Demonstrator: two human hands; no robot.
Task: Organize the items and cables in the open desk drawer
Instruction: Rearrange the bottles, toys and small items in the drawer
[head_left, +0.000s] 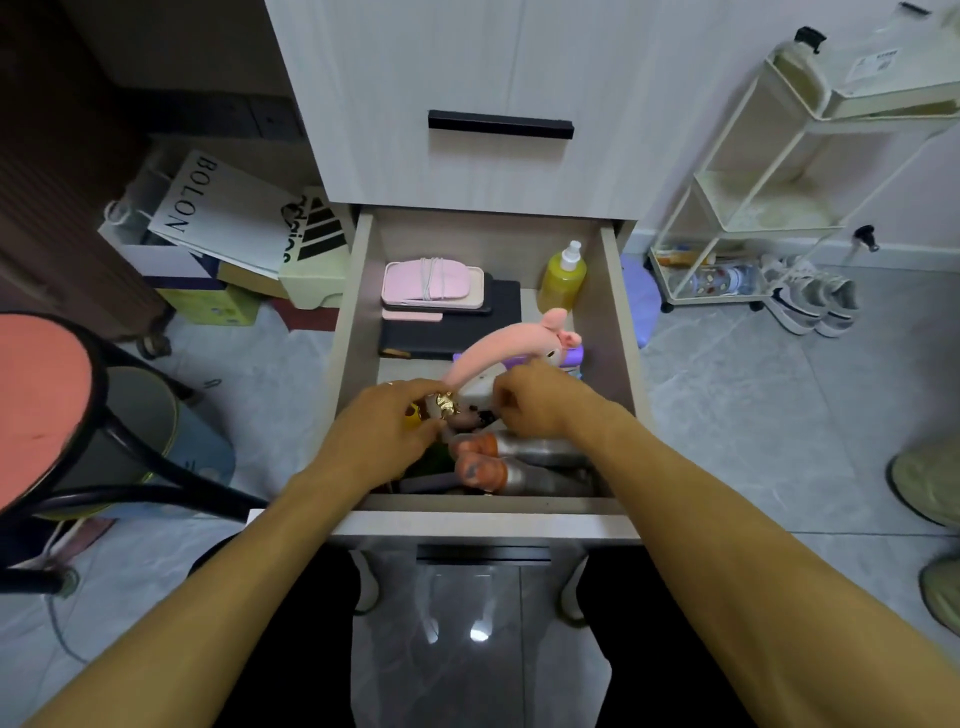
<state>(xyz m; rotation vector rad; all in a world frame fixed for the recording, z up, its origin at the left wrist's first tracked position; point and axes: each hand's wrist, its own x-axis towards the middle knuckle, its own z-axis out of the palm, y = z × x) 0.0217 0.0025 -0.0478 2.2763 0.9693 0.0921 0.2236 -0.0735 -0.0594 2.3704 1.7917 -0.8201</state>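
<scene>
Both bare forearms reach in from 6 o'clock into the open pale-wood desk drawer (358, 291), which sits at frame centre, pulled out toward the camera under a closed drawer front with a black bar handle (500, 124). Left hand (387, 426) is curled, fingers pinched on a small shiny gold-coloured object (443, 404); what that object is, cannot tell. Right hand (540, 402) is curled too, fingertips closed on something white (475, 395) just at 3 o'clock of the gold piece; the exact grip is hidden by the knuckles. Long pink plush toy with a pig-like head (498, 345) arcs from the hands toward 1 o'clock, lying over a purple item (575, 357). At 6 o'clock of the hands, two silver tubes with orange caps (519, 465) lie side by side near the drawer's front wall. At 11 o'clock, back left of the drawer, a pink flat case wrapped with a white cable (428, 280) sits on top of a stack of dark flat cases (498, 306). At 1 o'clock, back right corner, a yellow spray bottle with white nozzle (562, 278) stands upright. Outside the drawer: white paper bags reading BOLON (218, 208) at 10 o'clock, round red-topped stool with black frame (41, 405) at 9 o'clock, cream wire trolley (737, 208) at 2 o'clock, grey-white sneakers (815, 301) on the tiled floor beside it.
</scene>
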